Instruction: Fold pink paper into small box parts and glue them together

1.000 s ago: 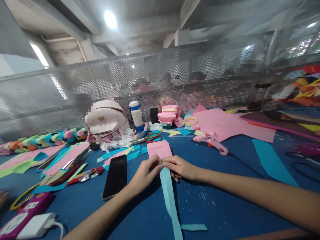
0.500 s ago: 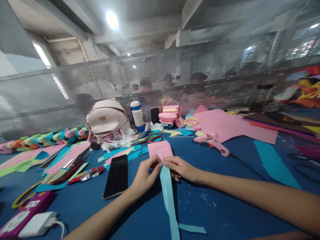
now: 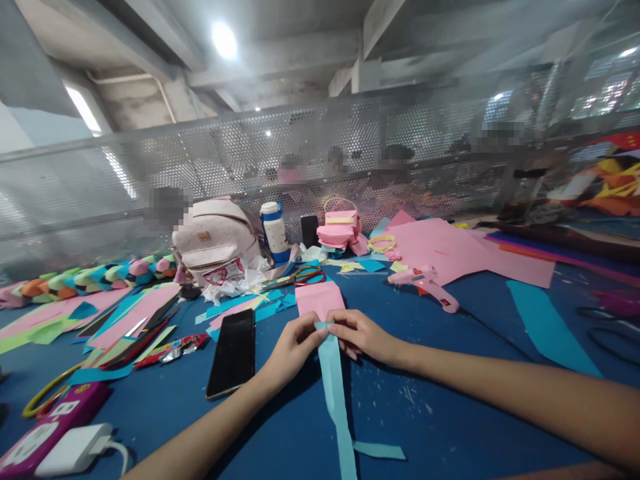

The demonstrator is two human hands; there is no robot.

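Note:
A long light-blue paper strip (image 3: 336,393) runs from my fingers down to the near edge of the view. My left hand (image 3: 295,343) pinches the strip's upper end between thumb and fingers. Right beside it, my right hand (image 3: 367,339) is closed on the same end, where a small light-blue bit is folded across. A pink paper piece (image 3: 320,297) lies just beyond my fingertips and partly under them; whether the strip is joined to it I cannot tell. From the strip's right side a short light-blue piece (image 3: 380,451) sticks out.
A black phone (image 3: 232,353) lies left of my left hand. The pink glue gun (image 3: 427,285) rests at right, its cord trailing. Scissors (image 3: 300,275), a backpack (image 3: 215,230), a bottle (image 3: 274,233) and pink sheets (image 3: 450,250) are farther back. A purple power strip (image 3: 60,420) sits at front left.
The small light-blue end now shows folded across between my fingertips. The strip's lower part has shifted slightly left. Both hands stay in nearly the same place.

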